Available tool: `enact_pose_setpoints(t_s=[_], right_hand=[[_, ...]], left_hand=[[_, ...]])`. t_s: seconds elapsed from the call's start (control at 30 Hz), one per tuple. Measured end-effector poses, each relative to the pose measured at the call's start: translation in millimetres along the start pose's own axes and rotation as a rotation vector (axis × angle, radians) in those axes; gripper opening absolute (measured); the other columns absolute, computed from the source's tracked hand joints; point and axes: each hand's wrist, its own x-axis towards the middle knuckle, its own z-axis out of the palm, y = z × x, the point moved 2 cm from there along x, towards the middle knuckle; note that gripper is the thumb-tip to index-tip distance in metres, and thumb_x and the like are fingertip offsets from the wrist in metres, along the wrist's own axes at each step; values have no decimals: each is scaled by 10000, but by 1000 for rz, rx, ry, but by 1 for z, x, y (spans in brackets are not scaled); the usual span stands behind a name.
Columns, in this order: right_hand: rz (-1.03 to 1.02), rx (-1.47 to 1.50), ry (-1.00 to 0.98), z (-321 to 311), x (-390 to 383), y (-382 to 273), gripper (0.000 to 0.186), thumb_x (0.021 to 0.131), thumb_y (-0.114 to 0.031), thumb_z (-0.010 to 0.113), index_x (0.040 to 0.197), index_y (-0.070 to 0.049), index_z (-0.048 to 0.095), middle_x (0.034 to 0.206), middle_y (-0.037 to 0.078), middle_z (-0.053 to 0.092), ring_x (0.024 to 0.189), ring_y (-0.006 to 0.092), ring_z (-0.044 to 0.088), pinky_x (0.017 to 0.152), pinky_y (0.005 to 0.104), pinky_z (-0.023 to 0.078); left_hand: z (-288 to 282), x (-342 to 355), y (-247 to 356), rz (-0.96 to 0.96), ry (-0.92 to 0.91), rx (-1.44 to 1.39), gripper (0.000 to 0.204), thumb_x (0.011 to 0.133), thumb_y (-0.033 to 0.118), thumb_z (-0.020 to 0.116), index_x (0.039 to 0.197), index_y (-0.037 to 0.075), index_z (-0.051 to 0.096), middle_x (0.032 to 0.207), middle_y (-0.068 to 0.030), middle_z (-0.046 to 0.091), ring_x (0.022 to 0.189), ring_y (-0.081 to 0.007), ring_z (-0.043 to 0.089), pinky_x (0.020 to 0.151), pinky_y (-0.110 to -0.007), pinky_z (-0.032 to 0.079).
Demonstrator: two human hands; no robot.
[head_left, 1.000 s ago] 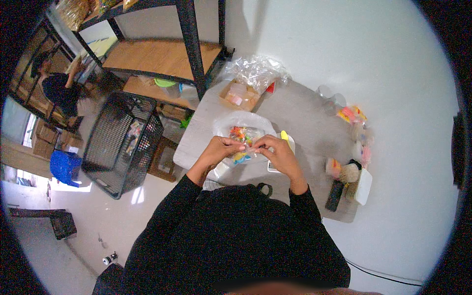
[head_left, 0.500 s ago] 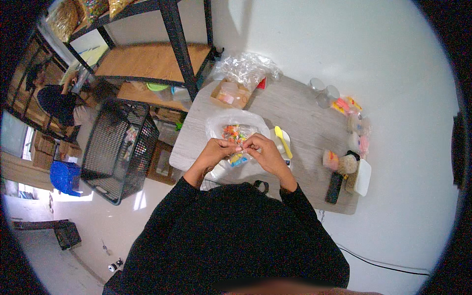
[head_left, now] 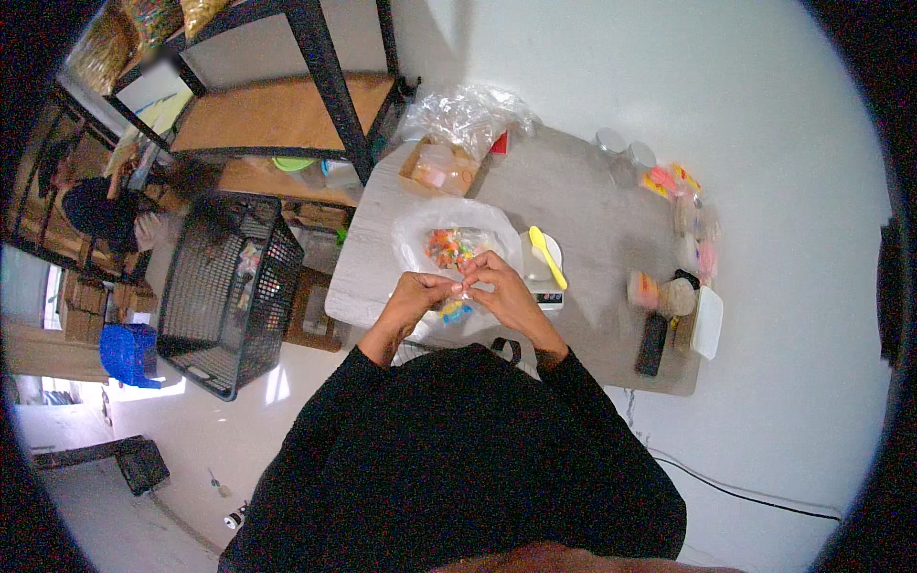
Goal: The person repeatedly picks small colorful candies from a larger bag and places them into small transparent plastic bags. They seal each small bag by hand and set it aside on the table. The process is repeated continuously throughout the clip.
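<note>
My left hand (head_left: 417,292) and my right hand (head_left: 501,287) meet over the near edge of a grey table (head_left: 592,205), fingertips pinched together on a small clear bag of colourful candy (head_left: 455,307). Just beyond my hands lies a larger clear plastic bag with orange and mixed sweets (head_left: 447,243). A white scale with a yellow scoop (head_left: 546,256) on it sits right of my right hand.
A black wire basket (head_left: 229,286) stands on the floor to the left. A metal shelf with wooden boards (head_left: 277,115) is behind it. Crumpled plastic (head_left: 468,110), a small box (head_left: 437,168), jars and packets (head_left: 683,205), a black remote-like object (head_left: 651,344) occupy the table. Another person (head_left: 100,210) is far left.
My hands stay pinched together on the small bag; the view has shifted slightly, and the hands sit a little closer to the table's near edge.
</note>
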Motion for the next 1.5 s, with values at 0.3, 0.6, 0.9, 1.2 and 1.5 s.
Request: enact_pose_setpoints(t_s=[0.3,0.6,0.9,1.2,1.5], right_hand=[[-14,30,-28,-1,-7,-10,149,794,-93,699,919,-25,655,1164,111,530,1137,241,508,960,340,411],[-30,-17,-52,3,-15,-5,258,724,-71,749,969,-62,668,1186,109,531,1150,252,503,955,351,424],[55,35,-20,5,-13,6,190,762,-69,715,950,-72,687,1134,92,537,1116,261,519,956,373,429],[258,352,220,11,-19,15,236,790,-57,712,987,-13,590,909,76,615,842,147,588,766,272,487],[357,342,21,-14,-29,32,120,839,-107,655,895,-12,606,796,35,618,744,126,571,699,273,465]], left_hand=[[5,-1,0,65,19,-16,236,859,210,657,915,-12,717,787,-55,681,647,-105,587,603,-252,487],[13,1,-9,88,27,71,249,846,249,689,785,9,715,632,21,596,519,-52,460,478,-211,363],[15,4,0,73,51,1,266,844,259,701,867,-6,716,679,6,620,565,-54,485,505,-212,392],[18,5,-5,341,108,27,206,856,211,683,893,10,711,808,-8,658,720,-80,553,683,-234,459],[-9,-12,-10,348,303,207,279,881,262,653,1063,53,683,990,-73,691,891,-135,623,811,-294,492]])
